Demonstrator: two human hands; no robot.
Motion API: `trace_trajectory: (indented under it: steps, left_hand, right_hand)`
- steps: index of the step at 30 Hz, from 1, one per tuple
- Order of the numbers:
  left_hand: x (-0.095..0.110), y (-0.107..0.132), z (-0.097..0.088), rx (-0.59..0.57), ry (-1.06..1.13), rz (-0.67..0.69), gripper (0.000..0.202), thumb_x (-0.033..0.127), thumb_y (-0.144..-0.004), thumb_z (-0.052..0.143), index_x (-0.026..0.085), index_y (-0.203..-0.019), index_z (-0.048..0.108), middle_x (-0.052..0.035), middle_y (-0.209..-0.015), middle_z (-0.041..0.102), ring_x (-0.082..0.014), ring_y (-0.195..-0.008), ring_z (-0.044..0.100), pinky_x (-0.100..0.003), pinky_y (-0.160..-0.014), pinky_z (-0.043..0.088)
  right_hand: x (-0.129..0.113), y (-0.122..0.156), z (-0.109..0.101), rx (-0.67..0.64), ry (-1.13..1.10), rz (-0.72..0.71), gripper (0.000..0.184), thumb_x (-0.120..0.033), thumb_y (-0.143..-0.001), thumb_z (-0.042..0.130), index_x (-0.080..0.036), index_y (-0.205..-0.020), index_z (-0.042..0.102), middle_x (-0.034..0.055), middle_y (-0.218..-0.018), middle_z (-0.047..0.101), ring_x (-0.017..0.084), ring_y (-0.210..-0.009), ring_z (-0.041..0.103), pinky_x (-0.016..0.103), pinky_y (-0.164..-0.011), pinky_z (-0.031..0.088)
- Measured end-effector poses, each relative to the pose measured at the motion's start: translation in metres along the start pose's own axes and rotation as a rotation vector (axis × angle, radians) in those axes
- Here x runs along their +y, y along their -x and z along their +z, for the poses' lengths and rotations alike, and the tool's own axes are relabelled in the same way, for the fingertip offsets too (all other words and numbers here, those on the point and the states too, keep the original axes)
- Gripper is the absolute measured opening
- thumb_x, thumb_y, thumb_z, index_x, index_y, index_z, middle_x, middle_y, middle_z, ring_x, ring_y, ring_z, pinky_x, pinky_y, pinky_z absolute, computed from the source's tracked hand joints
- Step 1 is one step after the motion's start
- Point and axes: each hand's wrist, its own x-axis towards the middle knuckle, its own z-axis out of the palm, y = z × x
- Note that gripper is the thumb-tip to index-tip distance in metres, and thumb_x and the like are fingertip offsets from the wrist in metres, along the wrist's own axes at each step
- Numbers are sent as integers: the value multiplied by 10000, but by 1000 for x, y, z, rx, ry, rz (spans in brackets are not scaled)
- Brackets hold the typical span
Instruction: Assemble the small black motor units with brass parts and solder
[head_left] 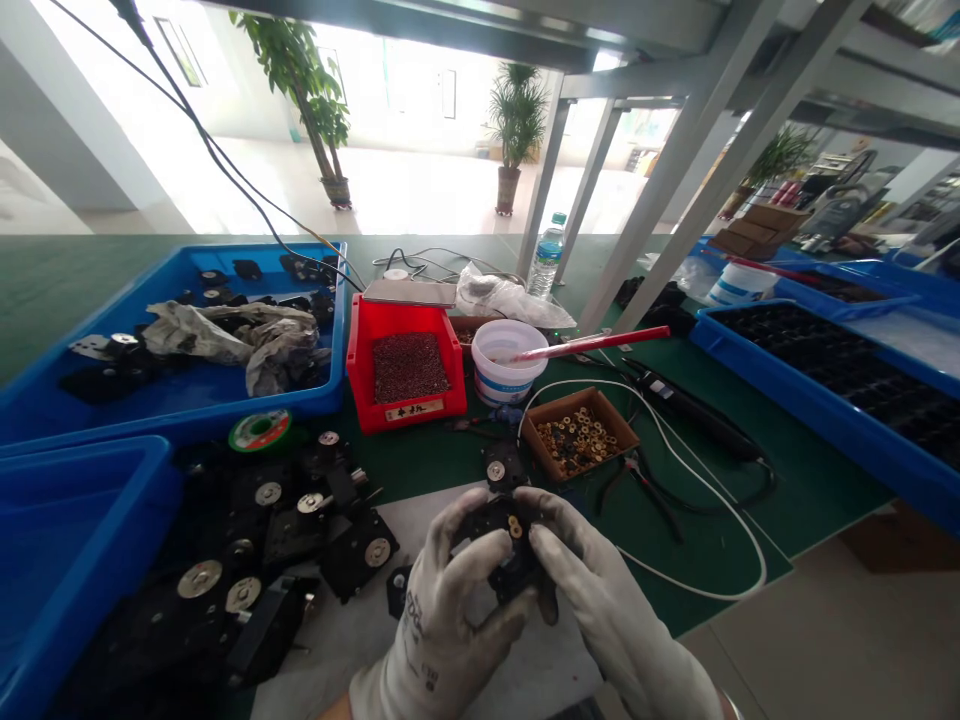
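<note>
Between my two gloved hands is a black plastic housing (504,572) with small brass gears showing on its upper face. My left hand (457,590) has its fingers and thumb curled around the left side of it. On the other side, my right hand (581,570) grips the right edge, fingertips near the brass gears. Just beyond them lies a similar black part with a silver disc (496,470). A white sheet (330,670) lies under my hands. More black assemblies with silver discs (199,579) are heaped to the left.
Behind my hands stand a red bin (409,412) of small brown pieces, a white tub (510,382) with a red-handled brush (600,343), and a carton of brass parts (537,440). Pliers (651,490), a black cylindrical tool (697,410) and a white cable (739,515) lie right. Blue trays (339,350) flank both sides.
</note>
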Motion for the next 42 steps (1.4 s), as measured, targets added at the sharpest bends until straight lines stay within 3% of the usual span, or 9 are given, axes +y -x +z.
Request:
trace_trajectory:
  steps: [3,7,14,21,27,31,34,38,42]
  left_hand:
    - [2,-6,-5,-22,-54,1,242,103,-930,690,208,-1114,574,-168,-1451,513,-258,-1345,586,-374,-1056,593]
    - [4,-12,-9,-21,-136,1,142,119,-930,658,242,-988,619,-129,-1401,533,-252,-1253,634,-373,-978,637]
    - [-1,-7,-5,-30,-175,0,80,179,-964,665,246,-971,708,-122,-1388,495,-261,-1255,613,-382,-941,669]
    - [-4,-5,-5,-73,-184,0,187,165,-961,681,280,-1090,752,-100,-1435,438,-266,-1270,610,-375,-970,660]
    - [-6,-8,-9,-47,-170,23,134,131,-934,675,244,-1004,690,-115,-1423,471,-282,-1259,620,-395,-950,671]
    - [-13,1,-7,-30,-138,-19,402,181,-923,712,229,-1306,599,-168,-1508,443,-311,-1352,583,-435,-1010,647]
    - [-17,10,-2,-28,-61,-132,771,259,-956,694,198,-1616,301,-236,-1536,485,-353,-1382,593,-509,-1052,615]
    - [-17,15,3,-31,54,-272,859,327,-977,692,222,-1668,194,-228,-1481,596,-345,-1302,675,-490,-1020,630]
    - [-13,12,4,-17,76,-244,884,238,-962,708,229,-1671,180,-210,-1460,621,-314,-1295,684,-465,-1042,621]
  right_hand:
    - [-3,-2,3,23,-69,-8,712,-721,-876,699,-179,-1330,616,81,-943,733,179,-671,637,259,-495,495]
    - [-4,-6,4,59,-118,-37,670,-697,-832,765,-185,-1252,667,97,-1052,721,240,-956,692,274,-675,585]
    - [8,-7,0,21,-135,-47,597,-660,-905,726,-201,-1281,658,71,-1026,691,157,-702,643,232,-522,538]
    - [12,-6,2,16,-92,-106,527,-630,-973,662,-218,-1302,659,81,-1089,684,187,-812,673,232,-562,571]
    - [11,-8,5,45,-124,-113,540,-636,-946,695,-208,-1275,679,80,-1064,692,179,-758,663,238,-545,563]
    - [13,-7,6,34,-116,-111,501,-602,-958,689,-223,-1285,679,70,-1053,702,162,-692,650,252,-540,563]
    - [10,-4,4,-9,-98,-115,489,-600,-966,672,-228,-1282,690,67,-1033,720,177,-693,672,283,-580,592]
    - [-9,-14,-24,-8,283,-248,390,-520,-1028,581,-215,-1228,721,72,-1041,748,225,-922,738,328,-805,632]
    - [-36,-55,-82,314,922,-370,289,-304,-1047,500,-169,-1180,719,132,-1213,692,250,-1108,680,380,-989,571]
